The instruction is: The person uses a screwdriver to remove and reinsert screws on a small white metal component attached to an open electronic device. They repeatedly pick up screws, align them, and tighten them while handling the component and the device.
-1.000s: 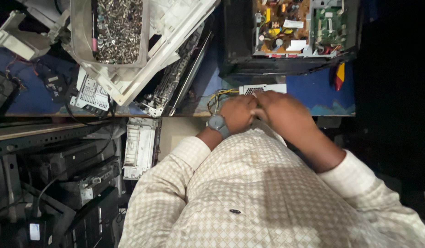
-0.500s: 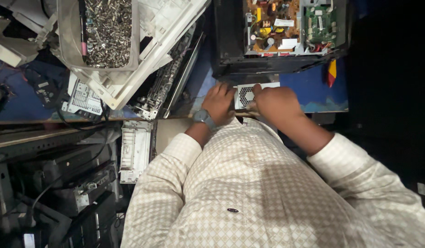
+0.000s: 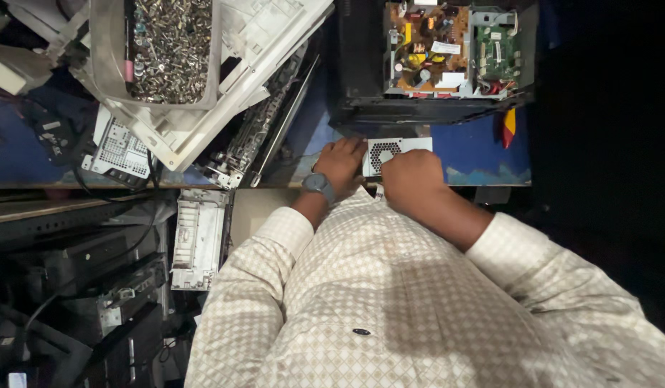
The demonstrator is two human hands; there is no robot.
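A small silver metal box (image 3: 394,149) with a round vent grille lies on the blue bench top at its near edge. My left hand (image 3: 341,162), a watch on its wrist, grips the box's left side. My right hand (image 3: 413,176) is closed over the box's lower right part. Just beyond the box stands an opened black device (image 3: 361,65) with a brown circuit board (image 3: 426,47) and a green board (image 3: 496,52) exposed.
A clear tub of screws (image 3: 163,50) rests on white plastic panels (image 3: 253,50) at the far left. A red and yellow tool handle (image 3: 508,126) lies right of the device. Dismantled machine parts (image 3: 199,237) and dark units fill the left side below the bench edge.
My hands have shifted on the metal box, so its vent grille now shows between them. The camera view has moved slightly.
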